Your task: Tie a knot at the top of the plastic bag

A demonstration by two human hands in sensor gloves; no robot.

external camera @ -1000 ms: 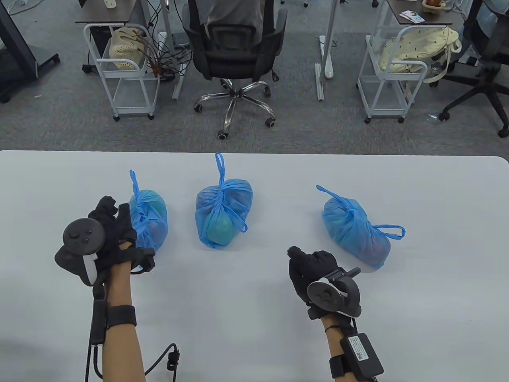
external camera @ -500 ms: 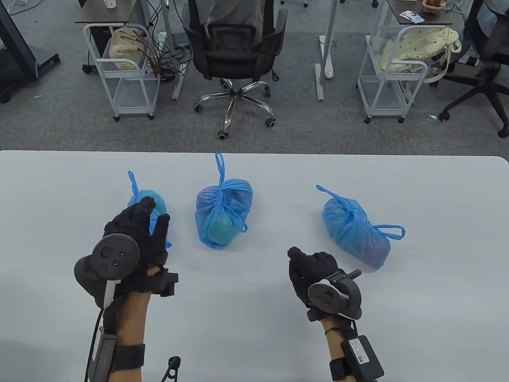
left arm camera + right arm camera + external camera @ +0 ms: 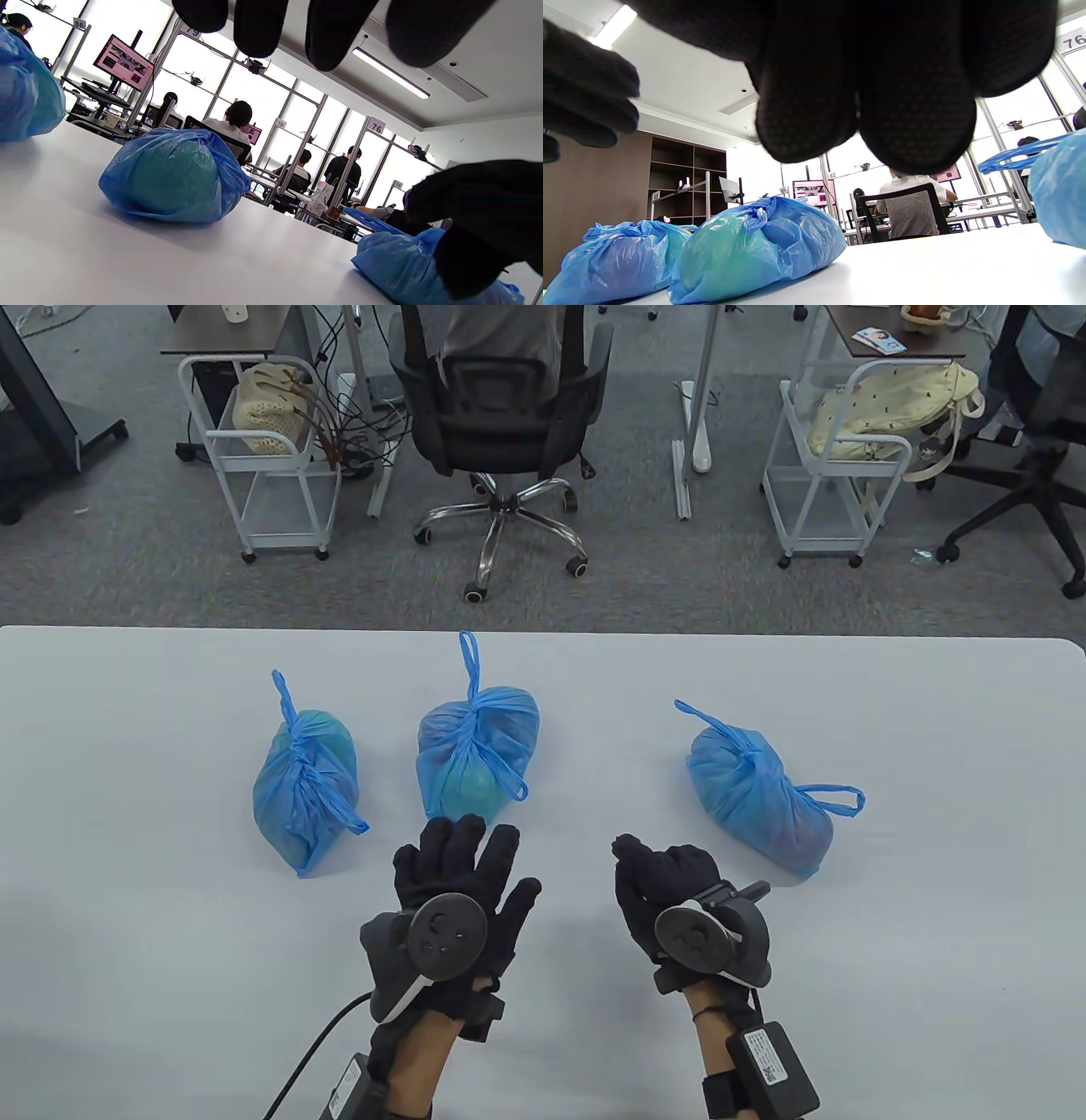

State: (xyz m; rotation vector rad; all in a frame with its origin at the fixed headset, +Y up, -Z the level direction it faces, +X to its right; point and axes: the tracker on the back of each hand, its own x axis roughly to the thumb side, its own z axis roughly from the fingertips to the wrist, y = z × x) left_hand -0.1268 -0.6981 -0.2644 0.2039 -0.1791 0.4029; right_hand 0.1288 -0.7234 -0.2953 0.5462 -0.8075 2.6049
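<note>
Three blue plastic bags lie on the white table [image 3: 127, 899], each with its top tied: a left bag [image 3: 305, 785], a middle bag [image 3: 475, 759] and a right bag [image 3: 759, 797]. My left hand [image 3: 484, 857] is flat with its fingers spread, just in front of the middle bag, and holds nothing. The left wrist view shows its fingertips [image 3: 335, 29] above the middle bag [image 3: 174, 178]. My right hand [image 3: 649, 853] is loosely curled and empty, on the table to the near left of the right bag. Its fingers [image 3: 882, 84] hang over the middle bag [image 3: 759, 250].
The bags' loose handle loops stick out, one by the right bag [image 3: 836, 799]. Beyond the table's far edge stand an office chair [image 3: 501, 415] and two white carts [image 3: 263, 458] [image 3: 836, 449]. Bare table lies between and in front of my hands.
My left hand has let go of the left bag and moved right to the front of the middle bag, with its fingers spread. The right hand and the bags have not moved.
</note>
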